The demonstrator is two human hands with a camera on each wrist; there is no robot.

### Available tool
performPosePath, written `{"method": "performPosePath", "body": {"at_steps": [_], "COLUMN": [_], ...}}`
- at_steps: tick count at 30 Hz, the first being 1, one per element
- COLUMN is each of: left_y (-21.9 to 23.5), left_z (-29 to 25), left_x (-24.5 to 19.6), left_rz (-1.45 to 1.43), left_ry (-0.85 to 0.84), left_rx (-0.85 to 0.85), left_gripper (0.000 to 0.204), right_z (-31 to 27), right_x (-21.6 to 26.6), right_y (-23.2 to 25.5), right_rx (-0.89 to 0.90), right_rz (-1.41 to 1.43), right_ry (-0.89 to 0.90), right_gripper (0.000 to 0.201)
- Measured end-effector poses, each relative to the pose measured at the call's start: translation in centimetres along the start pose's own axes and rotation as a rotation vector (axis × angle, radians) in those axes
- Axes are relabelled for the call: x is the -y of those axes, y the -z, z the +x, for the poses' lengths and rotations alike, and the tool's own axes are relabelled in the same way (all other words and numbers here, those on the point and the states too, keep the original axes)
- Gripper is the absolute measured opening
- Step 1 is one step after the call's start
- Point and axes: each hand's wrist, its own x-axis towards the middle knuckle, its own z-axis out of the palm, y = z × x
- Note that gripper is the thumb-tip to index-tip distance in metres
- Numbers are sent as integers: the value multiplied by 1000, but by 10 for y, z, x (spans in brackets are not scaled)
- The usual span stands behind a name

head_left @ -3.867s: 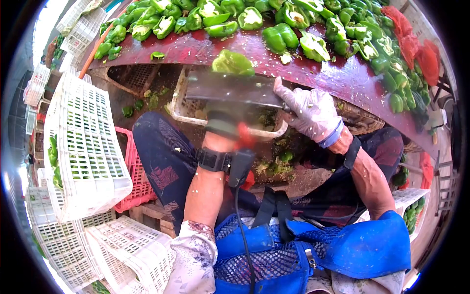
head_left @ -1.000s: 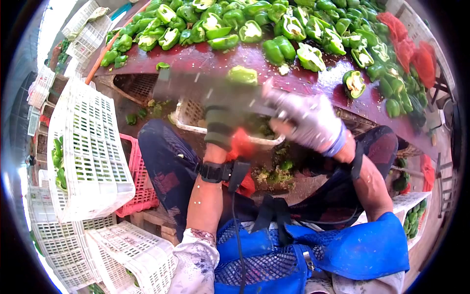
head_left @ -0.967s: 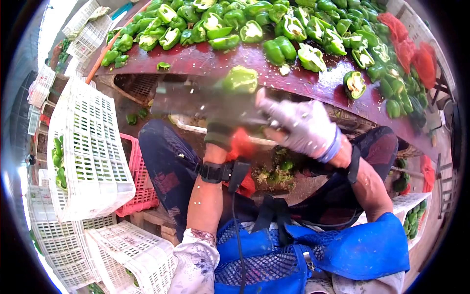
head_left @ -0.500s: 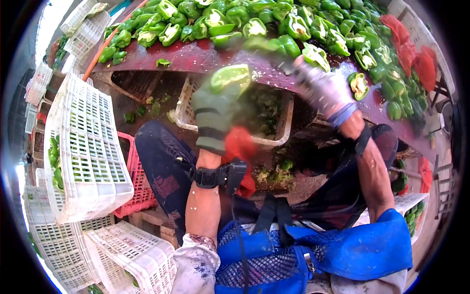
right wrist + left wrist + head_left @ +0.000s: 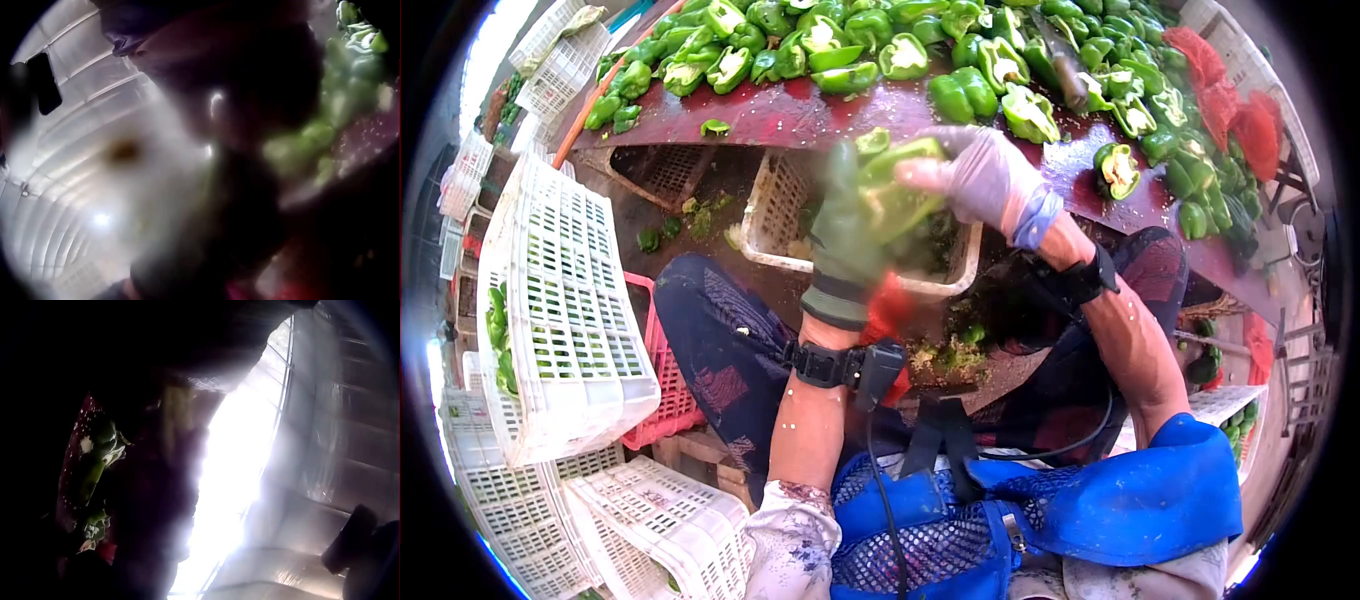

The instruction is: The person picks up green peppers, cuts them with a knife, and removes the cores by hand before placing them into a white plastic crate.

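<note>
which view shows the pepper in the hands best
The head view: the pepper shows whole though blurred, gripped by the left hand, with the right hand on it above the crate. Both wrist views give only dark green smears.

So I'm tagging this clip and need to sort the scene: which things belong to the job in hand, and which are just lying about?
In use:
- left hand, gripping the cut green pepper
- right hand, its fingers at that pepper
- white basket below the hands
- knife, laid among the peppers

Lying about:
- stacked white crates
- pink crate
- red mesh bags
</note>
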Motion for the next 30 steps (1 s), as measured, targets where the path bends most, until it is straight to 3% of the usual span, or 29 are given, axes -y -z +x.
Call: {"method": "performPosePath", "body": {"at_steps": [1, 2, 3, 5, 7, 8, 9, 11, 13, 14, 15, 16, 18, 19, 21, 22, 23, 24, 26, 27, 28, 30], "left_y": [8, 25, 27, 33, 6, 2, 1, 12, 30, 22, 24, 26, 29, 34, 50, 45, 38, 29, 12, 12, 20, 20], "left_z": [3, 9, 12, 16, 8, 11, 14, 23, 14, 9, 10, 15, 27, 33, 24, 23, 23, 18, 12, 9, 10, 5], "left_x": [3, 8, 10, 9, -1, 5, 2, -3, -2, -11, -11, -7, -5, -6, 5, 4, 0, -2, -6, -6, 3, 2], "left_rz": [-66, -131, -150, -343, -459, -20, -127, -375, -680, -528, -737, -940, -1033, -934, -763, -702, -666, -631, -547, -513, -126, 227], "left_ry": [34, 65, 42, 56, 26, -270, -221, -163, -184, -51, -7, 45, 62, 17, -78, -94, -105, -99, -87, -118, -286, -413], "left_rx": [70, 138, 92, 89, -63, 84, 205, 480, 759, 186, 370, 563, 748, 723, 613, 452, 389, 322, 200, 164, 124, 101], "left_gripper": [59, 60, 63, 65, 66, 67, 69, 71, 70, 70, 71, 72, 73, 73, 73, 74, 74, 74, 74, 71, 70, 68], "right_z": [-3, -2, -10, -32, -31, -28, -7, -5, -12, -13, -14, -1, -7, -10, -21, -27, -25, -15, 5, 5, -18, -18], "right_x": [-3, -13, -4, 31, 25, 17, -11, -20, 6, 19, 32, 0, 5, 7, 8, 35, 32, 3, -54, -64, -9, -3], "right_y": [-4, -7, -4, 11, 4, -3, -25, -27, -5, 1, 7, -16, -25, -30, -12, -6, -8, -24, -56, -71, -55, -47], "right_rx": [-35, -191, -376, -761, -877, -912, -684, -836, -917, -948, -989, -883, -602, -457, -869, -888, -949, -787, -548, -483, -194, -14], "right_rz": [-74, -247, -354, -413, -1211, -1622, -1442, -1636, -904, -521, -167, -851, -989, -1052, -595, -144, -78, -560, -639, -241, 201, 309], "right_ry": [137, 405, 497, 474, 531, 539, 626, 616, 672, 719, 791, 713, 500, 400, 612, 500, 383, 409, 418, 414, -92, -160], "right_gripper": [43, 40, 24, 24, 25, 26, 29, 22, 18, 18, 18, 16, 16, 17, 15, 18, 21, 22, 24, 28, 28, 29]}}
